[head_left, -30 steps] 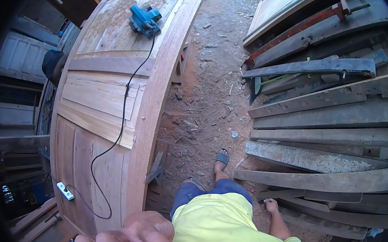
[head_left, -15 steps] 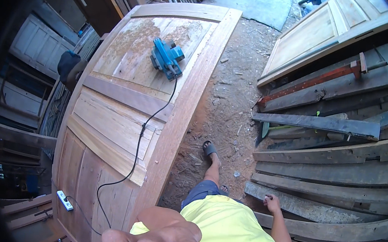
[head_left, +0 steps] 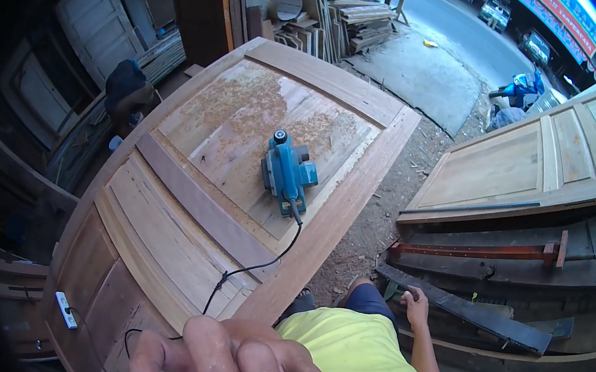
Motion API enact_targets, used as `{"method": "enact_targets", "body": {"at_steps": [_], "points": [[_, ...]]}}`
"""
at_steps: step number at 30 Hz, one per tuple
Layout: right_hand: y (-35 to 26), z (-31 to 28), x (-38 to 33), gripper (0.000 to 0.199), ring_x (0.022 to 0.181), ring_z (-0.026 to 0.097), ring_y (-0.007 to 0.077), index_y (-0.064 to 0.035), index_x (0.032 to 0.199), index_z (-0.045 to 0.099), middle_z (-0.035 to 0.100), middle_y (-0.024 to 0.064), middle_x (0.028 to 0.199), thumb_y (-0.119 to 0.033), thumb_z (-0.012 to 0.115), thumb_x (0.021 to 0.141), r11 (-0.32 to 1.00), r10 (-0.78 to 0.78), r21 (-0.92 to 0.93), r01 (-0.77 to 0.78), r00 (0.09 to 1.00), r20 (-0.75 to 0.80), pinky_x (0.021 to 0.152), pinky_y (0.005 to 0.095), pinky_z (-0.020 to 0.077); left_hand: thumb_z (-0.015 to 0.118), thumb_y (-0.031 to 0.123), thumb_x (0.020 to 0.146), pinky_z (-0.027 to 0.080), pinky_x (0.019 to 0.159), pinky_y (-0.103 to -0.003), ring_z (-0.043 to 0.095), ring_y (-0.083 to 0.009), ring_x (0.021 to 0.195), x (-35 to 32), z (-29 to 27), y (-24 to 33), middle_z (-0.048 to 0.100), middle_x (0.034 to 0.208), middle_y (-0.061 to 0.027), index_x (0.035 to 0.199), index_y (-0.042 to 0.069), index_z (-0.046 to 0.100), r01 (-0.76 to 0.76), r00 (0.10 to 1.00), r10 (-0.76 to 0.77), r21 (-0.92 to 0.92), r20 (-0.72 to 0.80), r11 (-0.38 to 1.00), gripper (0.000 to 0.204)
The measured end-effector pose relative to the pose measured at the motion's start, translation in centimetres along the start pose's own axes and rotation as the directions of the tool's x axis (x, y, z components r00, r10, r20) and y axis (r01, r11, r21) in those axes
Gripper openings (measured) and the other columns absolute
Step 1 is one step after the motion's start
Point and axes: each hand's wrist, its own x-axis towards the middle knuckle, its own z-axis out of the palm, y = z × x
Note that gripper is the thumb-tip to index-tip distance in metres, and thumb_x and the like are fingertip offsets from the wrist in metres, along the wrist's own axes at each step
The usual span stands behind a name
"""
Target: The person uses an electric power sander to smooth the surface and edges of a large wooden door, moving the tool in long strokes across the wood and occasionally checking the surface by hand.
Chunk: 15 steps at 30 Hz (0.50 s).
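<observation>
On the door [head_left: 342, 215] across the frame's centre and left, the planer [head_left: 286, 170] sits in the upper half, shavings [head_left: 248, 106] to its upper left, its cord [head_left: 250, 270] running down behind the left hand [head_left: 245, 360] at bottom centre; the power strip [head_left: 66, 311] lies at lower left. Rightward, a second door [head_left: 485, 179] lies above the bar clamp [head_left: 478, 252], the right hand [head_left: 415, 308] below left of that clamp. A timber stack [head_left: 363, 26] stands top centre.

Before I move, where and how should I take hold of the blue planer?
Likely by the raised, lengthwise top of the blue planer, from above and your side: its cord leaves toward you, its round knob sits farther away.
</observation>
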Motion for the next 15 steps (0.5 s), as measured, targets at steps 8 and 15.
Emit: {"method": "enact_targets", "body": {"at_steps": [8,15], "points": [[-32.4,14.0,14.4,0.047,0.119,0.07,0.0202,0.0044,0.148,0.06,0.074,0.0165,0.128,-0.016,0.072,0.108,0.908,-0.414,0.331,0.255,0.66,0.627,0.106,0.036,0.0553,0.067,0.049,0.107,0.071,0.084,-0.062,0.057,-0.0348,0.129,2.2,-9.4,-7.0,0.045,0.132,-0.0185,0.157,0.014,0.031,-0.187,0.98,0.196,0.414,0.023,0.891,0.071],[-40.7,27.9,17.4,0.079,0.131,0.06,0.0251,0.0028,0.161,0.033,0.064,0.0199,0.14,-0.022,0.078,0.101,0.975,-0.17,0.204,-0.088,0.291,0.941,0.113,0.0397,0.0482,0.046,0.05,0.116,0.03,0.127,-0.059,0.04,-0.0465,0.15,-10.8,-24.5,-11.6,0.045,0.158,-0.0252,0.144,0.002,0.06,0.869,0.485,0.644,0.245,-0.592,-0.429,0.057]]}}
